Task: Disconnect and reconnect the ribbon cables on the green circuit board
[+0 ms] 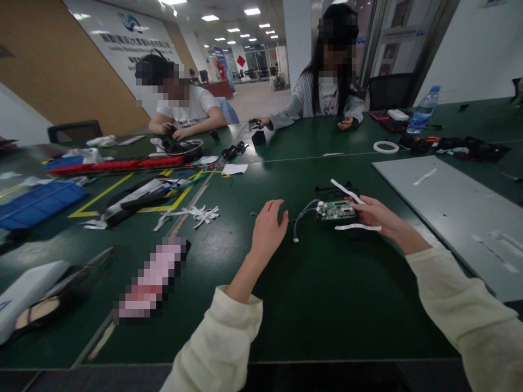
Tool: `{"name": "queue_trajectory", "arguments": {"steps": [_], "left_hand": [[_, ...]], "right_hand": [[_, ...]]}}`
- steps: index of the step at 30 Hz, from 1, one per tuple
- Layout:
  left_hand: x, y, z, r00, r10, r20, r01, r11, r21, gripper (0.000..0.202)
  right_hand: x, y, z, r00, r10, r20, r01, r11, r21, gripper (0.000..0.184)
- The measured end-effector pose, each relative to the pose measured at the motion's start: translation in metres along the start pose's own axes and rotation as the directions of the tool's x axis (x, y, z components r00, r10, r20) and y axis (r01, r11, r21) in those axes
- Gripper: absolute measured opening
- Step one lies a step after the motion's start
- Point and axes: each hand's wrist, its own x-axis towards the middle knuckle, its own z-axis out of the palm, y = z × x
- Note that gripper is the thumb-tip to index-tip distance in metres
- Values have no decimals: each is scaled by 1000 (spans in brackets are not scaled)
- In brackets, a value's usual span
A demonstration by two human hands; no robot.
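Observation:
My right hand (pixel 378 215) grips the right side of a green circuit board (pixel 335 210) set in a black frame. A white strip (pixel 347 191) slants off the top near my fingers, and another white strip (pixel 358 227) sticks out along the lower edge. From the board's left side a grey cable (pixel 302 216) hangs down to a small white plug. My left hand (pixel 267 231) is raised over the green table (pixel 327 299), left of the cable, with its thumb apart from its curved fingers and nothing in it.
White strips (pixel 204 215) lie in a pile left of my left hand, near a pink phone (pixel 153 280). A grey panel (pixel 449 201) lies at right, with a tape roll (pixel 385 147) and water bottle (pixel 424 111) beyond. Two people sit across the table, handling parts.

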Motion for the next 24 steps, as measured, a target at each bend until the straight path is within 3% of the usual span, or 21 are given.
{"name": "queue_trajectory", "arguments": {"steps": [5,8,13,19,24], "left_hand": [[-1,2,3,998,38,54,-36,998,-45,33],[-3,6,4,986,106,132,-96,992,-78,38],[-7,12,2,932,208,298,-182,977,-111,50],[-11,12,1,871,214,442,-201,977,-78,62],[-11,10,2,850,209,484,-198,977,-75,61]], "right_hand": [[-5,11,22,979,87,186,-57,985,-160,33],[-8,13,29,965,108,238,-44,965,-259,36],[-11,13,37,982,48,181,31,912,-409,52],[-6,21,32,990,-132,41,122,694,-709,55],[-6,21,26,971,-237,44,184,613,-768,43]]}}
